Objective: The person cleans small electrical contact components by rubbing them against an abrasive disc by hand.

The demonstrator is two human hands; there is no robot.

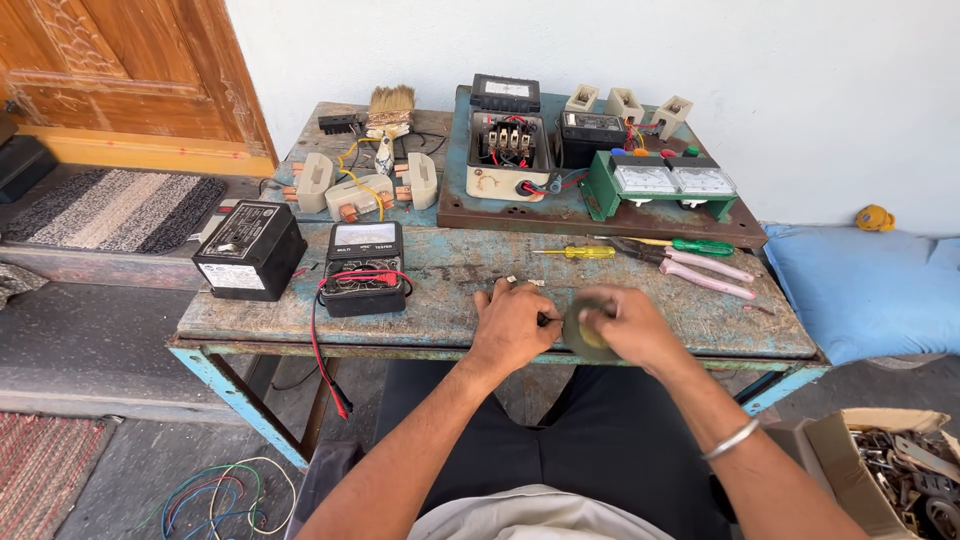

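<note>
Low in the centre of the frame, the right hand (632, 326) is gripping a roll of tape (583, 330) while the left hand (514, 326), touching its left edge, is apparently pinching the tape's end.

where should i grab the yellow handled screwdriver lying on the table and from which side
Probably best by the yellow handle, the thick right end of the yellow-handled screwdriver, pinched from above. It lies flat and roughly crosswise on the worn blue-painted wooden table, thin metal shaft pointing left. Open table lies in front of it, while the green-handled screwdriver and pink-handled pliers crowd its right. The right hand is nearer.
</note>
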